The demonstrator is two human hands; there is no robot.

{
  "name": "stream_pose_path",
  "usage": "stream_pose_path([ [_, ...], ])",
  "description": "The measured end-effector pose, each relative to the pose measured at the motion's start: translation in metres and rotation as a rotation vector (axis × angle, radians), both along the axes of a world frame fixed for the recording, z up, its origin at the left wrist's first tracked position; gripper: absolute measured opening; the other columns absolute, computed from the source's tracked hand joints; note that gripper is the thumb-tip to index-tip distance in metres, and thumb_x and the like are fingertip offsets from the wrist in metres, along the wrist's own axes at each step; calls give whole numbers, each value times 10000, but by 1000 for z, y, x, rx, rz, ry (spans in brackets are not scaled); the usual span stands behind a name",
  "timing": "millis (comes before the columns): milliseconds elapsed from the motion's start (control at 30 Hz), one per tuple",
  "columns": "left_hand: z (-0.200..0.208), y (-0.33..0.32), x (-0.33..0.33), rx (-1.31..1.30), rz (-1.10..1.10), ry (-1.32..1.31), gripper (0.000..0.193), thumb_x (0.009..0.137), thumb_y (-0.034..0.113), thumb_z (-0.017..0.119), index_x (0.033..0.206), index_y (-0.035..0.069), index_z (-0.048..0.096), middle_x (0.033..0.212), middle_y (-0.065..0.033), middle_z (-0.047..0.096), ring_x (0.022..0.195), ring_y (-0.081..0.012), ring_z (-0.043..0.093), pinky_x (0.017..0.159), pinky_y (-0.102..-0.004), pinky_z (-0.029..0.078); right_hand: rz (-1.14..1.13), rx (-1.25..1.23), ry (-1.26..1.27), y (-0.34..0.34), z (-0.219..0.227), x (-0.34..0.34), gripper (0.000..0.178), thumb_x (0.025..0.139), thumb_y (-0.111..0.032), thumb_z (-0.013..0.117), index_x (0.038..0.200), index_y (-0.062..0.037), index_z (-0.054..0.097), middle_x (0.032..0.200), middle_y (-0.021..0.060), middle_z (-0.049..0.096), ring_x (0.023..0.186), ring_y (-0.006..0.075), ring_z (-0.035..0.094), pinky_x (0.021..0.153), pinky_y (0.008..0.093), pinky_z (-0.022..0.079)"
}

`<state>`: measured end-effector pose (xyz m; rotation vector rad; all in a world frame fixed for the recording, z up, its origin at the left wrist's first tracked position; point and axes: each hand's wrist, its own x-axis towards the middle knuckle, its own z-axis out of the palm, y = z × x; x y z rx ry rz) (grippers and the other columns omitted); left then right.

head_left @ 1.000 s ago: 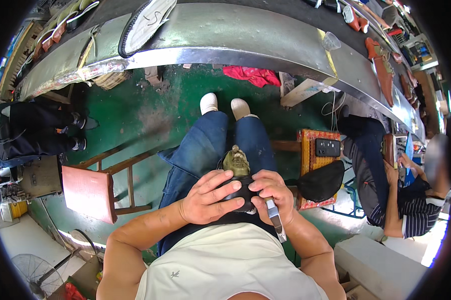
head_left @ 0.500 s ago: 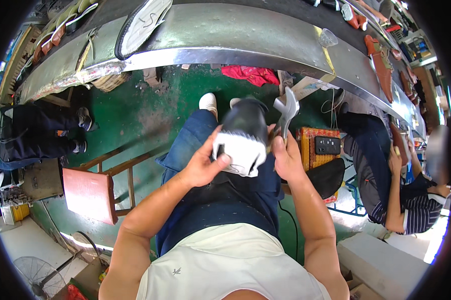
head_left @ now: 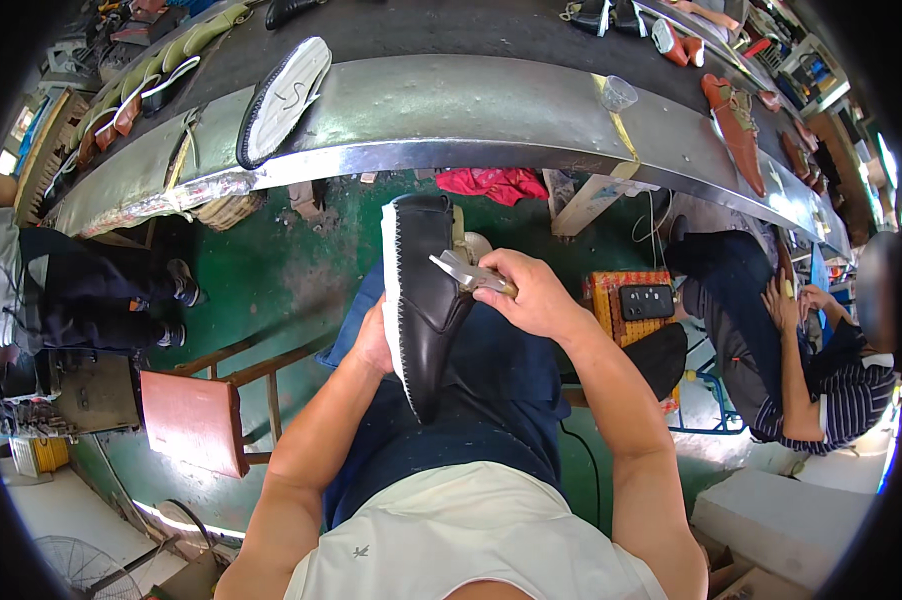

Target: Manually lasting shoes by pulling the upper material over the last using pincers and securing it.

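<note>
A black leather shoe (head_left: pixel 433 310) stands on its side over my lap, toe toward me. Its white underside faces left, with a jagged leather edge along it. My left hand (head_left: pixel 374 338) grips it from that underside, the fingers partly hidden behind it. In my right hand (head_left: pixel 533 292) is a pair of lasting pliers (head_left: pixel 461 271), its metal head against or just over the shoe's right side; whether it touches I cannot tell.
A metal-edged bench (head_left: pixel 451 110) ahead holds another black shoe, white underside up (head_left: pixel 287 105), a plastic cup (head_left: pixel 619 94) and a brown shoe (head_left: pixel 736 125). A stool (head_left: pixel 193 420) stands left. At right are a phone (head_left: pixel 647 302) on a woven seat and a seated co-worker (head_left: pixel 761 340).
The shoe has turned from its white underside facing me to its black side facing up, toe toward me. The pliers have swung from upright beside it to over its side.
</note>
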<state>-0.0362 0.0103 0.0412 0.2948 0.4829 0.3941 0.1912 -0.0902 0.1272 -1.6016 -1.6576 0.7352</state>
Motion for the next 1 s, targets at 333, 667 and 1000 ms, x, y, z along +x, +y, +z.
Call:
stream_pose_path([
  [333, 31, -3, 15, -61, -57, -200, 447, 1090, 299, 437, 1416, 3, 518, 1309, -175, 643, 1099, -265, 692, 954, -388, 591, -191, 159, -53, -5, -2, -10, 362, 921, -233, 738, 1162, -27, 564, 964, 165, 691, 893, 321, 690, 820, 398, 532],
  [667, 1, -12, 16, -144, 54, -109, 540, 1061, 418, 467, 1404, 4, 524, 1250, -214, 667, 1019, -338, 713, 884, -446, 617, -903, 26, 1103, 7, -67, -4, 109, 995, -152, 652, 1025, -93, 565, 803, 39, 585, 675, 138, 587, 580, 293, 517],
  [1000, -27, -18, 16, 1018, -463, 1002, 483, 1048, 343, 456, 941, -71, 682, 730, -163, 676, 698, -214, 637, 663, -397, 509, -461, -408, 489, -137, -66, -16, 300, 972, -189, 630, 1221, -27, 587, 909, 89, 671, 810, 168, 644, 718, 338, 517],
])
